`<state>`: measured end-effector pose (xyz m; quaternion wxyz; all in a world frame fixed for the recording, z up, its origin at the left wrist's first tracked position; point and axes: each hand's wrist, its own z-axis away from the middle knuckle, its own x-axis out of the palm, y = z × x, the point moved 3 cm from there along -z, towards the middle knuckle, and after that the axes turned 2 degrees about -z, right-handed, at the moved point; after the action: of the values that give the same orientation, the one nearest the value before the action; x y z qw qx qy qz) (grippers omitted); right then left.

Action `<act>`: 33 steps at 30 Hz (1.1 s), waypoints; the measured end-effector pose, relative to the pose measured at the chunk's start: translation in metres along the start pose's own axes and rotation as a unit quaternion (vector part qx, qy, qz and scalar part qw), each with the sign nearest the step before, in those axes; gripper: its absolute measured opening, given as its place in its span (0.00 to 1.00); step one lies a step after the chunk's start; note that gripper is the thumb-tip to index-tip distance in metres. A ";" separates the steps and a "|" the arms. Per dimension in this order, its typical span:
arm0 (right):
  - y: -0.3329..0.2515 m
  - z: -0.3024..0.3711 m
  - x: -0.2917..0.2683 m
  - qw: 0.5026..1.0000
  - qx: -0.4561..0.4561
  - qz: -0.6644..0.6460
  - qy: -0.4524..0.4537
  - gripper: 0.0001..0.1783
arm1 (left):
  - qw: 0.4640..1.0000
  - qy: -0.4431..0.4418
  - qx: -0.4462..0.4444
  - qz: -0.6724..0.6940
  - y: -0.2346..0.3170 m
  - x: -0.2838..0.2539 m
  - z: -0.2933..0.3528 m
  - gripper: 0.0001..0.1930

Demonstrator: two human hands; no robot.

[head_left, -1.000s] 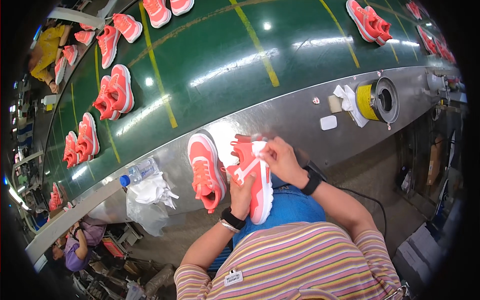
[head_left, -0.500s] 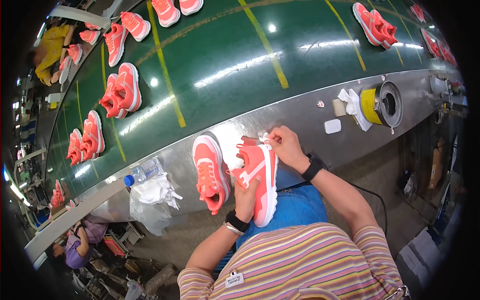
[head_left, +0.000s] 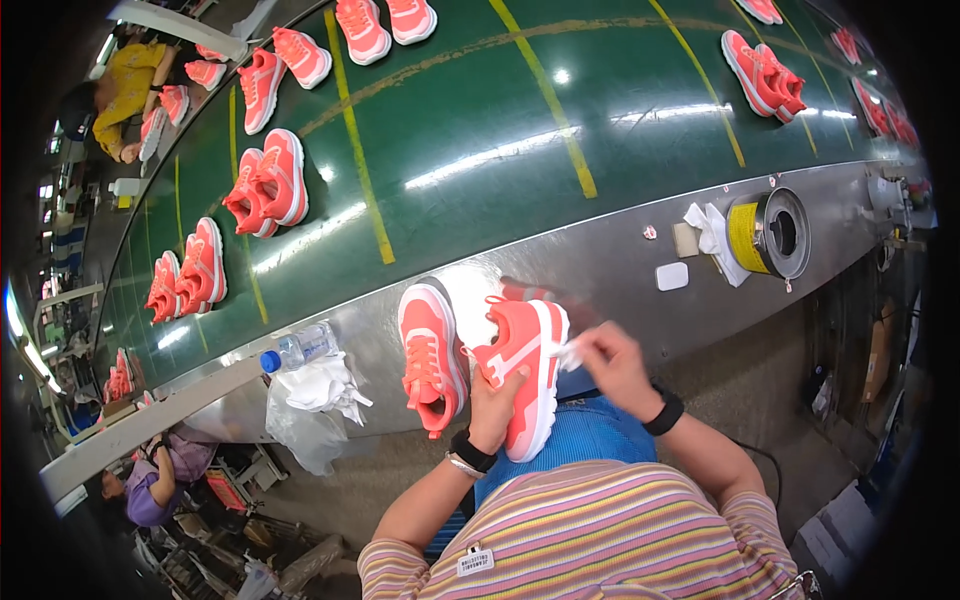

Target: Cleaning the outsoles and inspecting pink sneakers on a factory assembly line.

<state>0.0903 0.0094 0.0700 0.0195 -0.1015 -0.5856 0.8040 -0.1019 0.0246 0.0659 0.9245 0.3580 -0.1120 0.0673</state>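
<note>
At bench edge | left hand grips shoe | tin well apart

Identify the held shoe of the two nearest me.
The shoe on the right: the left hand grips it; the shoe on the left is in neither hand.

yellow-striped green belt, blue-capped clear bottle, yellow-banded metal can, small white rounded block

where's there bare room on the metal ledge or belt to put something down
Bare metal ledge lies between the held shoe and the white pad. The green belt is bare midway, between the upper-left shoes and the upper-right pair. Crowded: the ledge's left, with bottle, white wads and plastic bag; its right, with tin and white sheet.
</note>
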 end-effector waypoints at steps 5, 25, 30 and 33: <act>0.042 -0.046 -0.071 0.987 0.014 0.116 0.108 0.12 | 0.873 -0.085 0.257 -0.406 0.040 0.019 0.012 0.25; 0.026 0.012 0.055 0.981 0.026 0.165 -0.100 0.40 | 0.785 0.093 0.324 -0.519 0.058 -0.144 0.030 0.32; 0.037 -0.009 0.072 0.971 0.086 0.036 -0.219 0.37 | 0.972 -0.062 0.056 -0.217 0.001 -0.159 -0.017 0.27; 0.012 0.010 0.082 0.965 0.140 -0.110 -0.193 0.36 | 0.971 -0.069 0.008 -0.231 -0.013 -0.152 -0.010 0.29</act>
<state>0.0091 0.0082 0.0498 0.0086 0.1241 -0.4679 0.8750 -0.2447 0.0151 0.0110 0.9022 0.3852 -0.0898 -0.1720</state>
